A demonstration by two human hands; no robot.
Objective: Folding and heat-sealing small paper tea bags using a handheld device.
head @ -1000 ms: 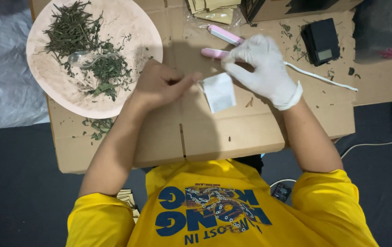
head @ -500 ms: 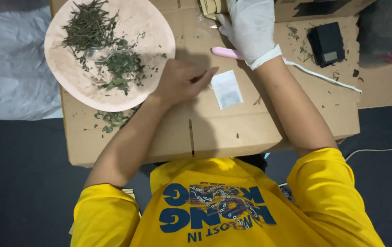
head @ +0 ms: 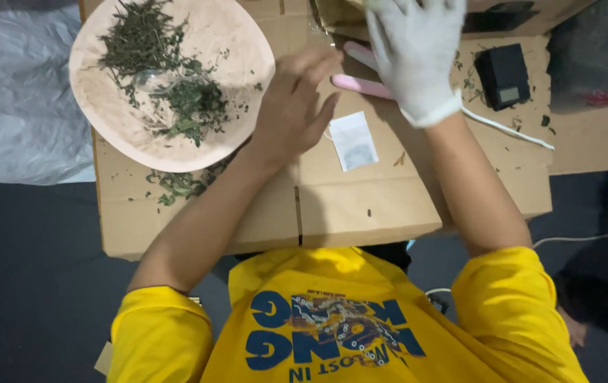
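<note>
Left hand [head: 297,106] lifted off white sachet [head: 352,140], fingers spread; gloved right hand [head: 415,50] fingers open above pink sealer [head: 367,85].

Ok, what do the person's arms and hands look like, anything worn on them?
The right hand wears a thin white disposable glove with a rolled cuff at the wrist; the left hand is bare. Both forearms are bare, and short yellow T-shirt sleeves cover the upper arms. No watch, rings or bands are visible.
</note>
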